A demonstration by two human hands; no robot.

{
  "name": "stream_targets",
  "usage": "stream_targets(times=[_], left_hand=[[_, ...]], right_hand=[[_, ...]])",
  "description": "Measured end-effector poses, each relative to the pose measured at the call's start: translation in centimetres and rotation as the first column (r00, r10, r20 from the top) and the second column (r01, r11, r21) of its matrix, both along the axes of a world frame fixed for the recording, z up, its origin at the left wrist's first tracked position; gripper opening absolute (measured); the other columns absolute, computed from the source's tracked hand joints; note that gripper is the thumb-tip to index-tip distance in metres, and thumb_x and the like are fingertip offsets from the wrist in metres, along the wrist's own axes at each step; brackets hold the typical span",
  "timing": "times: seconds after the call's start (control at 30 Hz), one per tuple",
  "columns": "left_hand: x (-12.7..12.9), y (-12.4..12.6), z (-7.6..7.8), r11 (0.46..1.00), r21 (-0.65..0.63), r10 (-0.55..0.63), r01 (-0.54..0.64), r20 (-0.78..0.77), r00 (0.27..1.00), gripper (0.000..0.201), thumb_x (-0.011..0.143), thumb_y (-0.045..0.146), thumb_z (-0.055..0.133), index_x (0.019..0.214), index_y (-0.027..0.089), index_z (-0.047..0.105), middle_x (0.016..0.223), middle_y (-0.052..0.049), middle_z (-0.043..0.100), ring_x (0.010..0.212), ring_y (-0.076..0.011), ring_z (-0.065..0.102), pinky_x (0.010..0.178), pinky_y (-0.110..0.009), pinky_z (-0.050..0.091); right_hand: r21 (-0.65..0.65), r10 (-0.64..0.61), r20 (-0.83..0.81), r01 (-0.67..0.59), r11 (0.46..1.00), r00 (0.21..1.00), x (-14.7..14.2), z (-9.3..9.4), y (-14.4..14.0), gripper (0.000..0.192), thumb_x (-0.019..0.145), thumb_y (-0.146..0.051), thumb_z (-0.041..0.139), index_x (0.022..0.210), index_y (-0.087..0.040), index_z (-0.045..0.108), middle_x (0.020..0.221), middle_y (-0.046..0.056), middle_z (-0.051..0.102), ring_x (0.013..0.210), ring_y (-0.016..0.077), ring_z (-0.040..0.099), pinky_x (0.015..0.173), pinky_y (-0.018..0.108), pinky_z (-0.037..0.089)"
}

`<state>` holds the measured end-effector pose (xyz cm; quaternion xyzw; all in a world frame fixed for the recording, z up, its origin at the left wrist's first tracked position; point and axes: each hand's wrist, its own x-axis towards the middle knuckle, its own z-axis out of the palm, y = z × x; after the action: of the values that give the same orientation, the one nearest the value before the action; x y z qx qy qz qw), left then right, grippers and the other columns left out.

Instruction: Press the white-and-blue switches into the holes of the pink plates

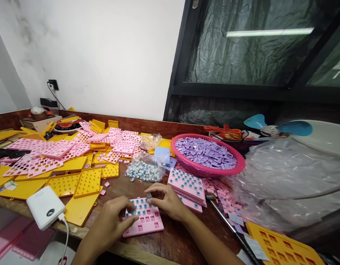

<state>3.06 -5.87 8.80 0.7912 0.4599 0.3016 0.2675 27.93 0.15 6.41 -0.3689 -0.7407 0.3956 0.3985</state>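
Note:
A pink switch plate [143, 219] lies on the wooden table [175, 239] in front of me, with blue switches set in its upper rows. My left hand [114, 217] rests on the plate's left edge, fingers curled over it. My right hand [167, 200] sits at the plate's top right and pinches a small blue switch [149, 195] between fingertips. A loose heap of blue and white switches [143, 171] lies just behind the plate. A stack of filled pink plates [188, 186] stands to the right.
Yellow trays [87, 182] and empty pink plates [48, 151] cover the left of the table. A pink basket [240, 165] holds purple keycaps. A white power bank [45, 206] with a cable sits at the front left. Clear plastic sheeting [286, 180] bulges at the right.

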Motion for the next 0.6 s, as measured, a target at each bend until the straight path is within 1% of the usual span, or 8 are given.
stream_targets(times=[0.1,0.17,0.23,0.27,0.33,0.4,0.5,0.6], left_hand=[[0.0,-1.0,-0.7,0.999,-0.035,-0.03,0.027,-0.086,0.996,0.005,0.089,0.027,0.07,0.091,0.023,0.068,0.092,0.001,0.071,0.081,-0.0156,0.062,0.071,-0.025,0.04],[0.2,-1.1,-1.2,0.998,-0.039,-0.045,0.039,-0.147,0.988,0.006,0.086,0.023,0.072,0.089,0.024,0.067,0.093,0.002,0.072,0.085,-0.0165,0.063,0.073,-0.026,0.038],[0.7,-0.9,-1.7,0.999,-0.035,-0.028,0.022,-0.194,0.981,0.009,0.084,0.023,0.075,0.089,0.024,0.068,0.093,0.002,0.072,0.089,-0.0179,0.064,0.074,-0.027,0.037],[0.9,-0.8,-1.9,0.999,-0.037,-0.009,0.001,-0.211,0.977,0.01,0.083,0.023,0.077,0.088,0.024,0.069,0.094,0.002,0.072,0.09,-0.0185,0.064,0.075,-0.027,0.037],[1.4,-0.5,-2.6,0.998,-0.052,0.028,-0.041,-0.228,0.973,0.011,0.081,0.025,0.079,0.087,0.024,0.069,0.094,0.001,0.072,0.089,-0.0191,0.064,0.074,-0.028,0.036],[1.8,-0.3,-3.2,0.996,-0.065,0.047,-0.063,-0.228,0.972,0.013,0.08,0.027,0.081,0.086,0.024,0.07,0.093,0.001,0.073,0.088,-0.0192,0.064,0.073,-0.028,0.035],[2.1,0.0,-3.7,0.996,-0.06,0.053,-0.068,-0.224,0.973,0.015,0.079,0.03,0.082,0.086,0.024,0.071,0.092,0.001,0.073,0.087,-0.0196,0.064,0.072,-0.028,0.034],[2.4,0.0,-3.8,0.997,-0.052,0.045,-0.059,-0.238,0.97,0.014,0.079,0.032,0.082,0.085,0.025,0.072,0.091,0.001,0.073,0.087,-0.0198,0.064,0.072,-0.029,0.034]], right_hand=[[0.031,0.002,0.079,-0.004,0.999,0.997,0.0,0.4,-0.3,0.014,0.085,-0.028,0.077,0.097,-0.022,0.08,0.099,0.006,0.075,0.092,0.0219,0.07,0.082,0.032,0.052],[0.041,-0.014,0.194,0.007,0.999,0.981,-0.1,0.4,-0.5,0.013,0.085,-0.027,0.077,0.097,-0.022,0.08,0.096,0.005,0.077,0.087,0.0213,0.07,0.076,0.031,0.051],[0.053,-0.01,0.315,-0.007,0.999,0.949,-0.2,0.5,-0.8,0.013,0.085,-0.023,0.076,0.098,-0.023,0.08,0.094,0.004,0.078,0.083,0.0207,0.071,0.075,0.03,0.05],[0.06,0.004,0.355,-0.027,0.998,0.935,-0.3,0.6,-1.0,0.013,0.085,-0.022,0.076,0.097,-0.023,0.08,0.093,0.004,0.079,0.084,0.0207,0.071,0.077,0.03,0.05],[0.075,0.04,0.391,-0.075,0.994,0.919,-0.3,0.6,-1.4,0.012,0.085,-0.018,0.075,0.095,-0.023,0.08,0.094,0.003,0.078,0.087,0.0204,0.07,0.081,0.03,0.05],[0.088,0.045,0.409,-0.089,0.992,0.912,-0.4,0.5,-1.6,0.011,0.083,-0.015,0.076,0.09,-0.022,0.08,0.094,0.003,0.076,0.088,0.0197,0.069,0.081,0.029,0.05],[0.085,-0.009,0.441,-0.032,0.996,0.897,-0.7,0.1,-1.6,0.013,0.079,-0.009,0.077,0.085,-0.021,0.08,0.089,0.003,0.073,0.083,0.0183,0.068,0.075,0.027,0.048],[0.082,-0.047,0.464,0.009,0.997,0.885,-0.9,-0.3,-1.6,0.015,0.078,-0.007,0.078,0.083,-0.021,0.08,0.083,0.002,0.074,0.079,0.0176,0.068,0.073,0.027,0.047]])
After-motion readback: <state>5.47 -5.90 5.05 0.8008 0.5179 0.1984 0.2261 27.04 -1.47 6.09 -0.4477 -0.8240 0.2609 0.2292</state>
